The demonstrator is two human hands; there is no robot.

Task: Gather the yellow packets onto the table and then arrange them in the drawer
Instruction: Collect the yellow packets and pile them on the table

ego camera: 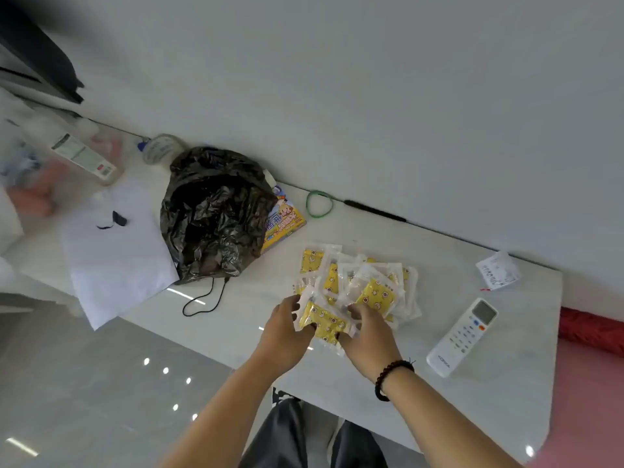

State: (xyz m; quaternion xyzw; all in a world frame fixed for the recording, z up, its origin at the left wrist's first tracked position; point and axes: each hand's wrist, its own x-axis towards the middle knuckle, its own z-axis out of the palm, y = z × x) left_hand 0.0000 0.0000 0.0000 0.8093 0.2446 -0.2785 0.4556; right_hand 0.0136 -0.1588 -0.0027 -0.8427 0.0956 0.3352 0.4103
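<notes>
1. The white table (337, 228) runs slantwise across the room against a pale wall, with glossy grey floor on the near side.
2. A sheet of white paper (114, 261) lies toward the table's left part and hangs a little past the near edge; a small black scrap sits on it.
3. A crumpled black plastic bag (212, 214) sits just right of the paper, one corner overlapping it, and a thin black cord loops out from under it toward the table edge.
4. The pile of yellow packets (358, 282) lies right of the bag, near the middle of the table (clear wrappers, yellow printed insides, all overlapping, so I cannot count them).
5. A white remote control (462, 336) lies near the right end, well apart from the pile, its screen end pointing away from the person.
6. A colourful yellow box (285, 222) peeks out from beneath the bag's right side.
7. The left hand (283, 332) is curled round the left edge of one yellow packet (324, 320) at the near side of the pile.
8. The right hand (369, 332), with a dark bead bracelet (391, 376) at the wrist, pinches the same packet's right edge, so both hands are grasping it together.
9. A crumpled white receipt (498, 270) rests by the wall at the far right.
10. A green rubber band (319, 204) lies beside the wall, next to a black pen (374, 211).
11. Blurred bottles stand at the far left.
</notes>
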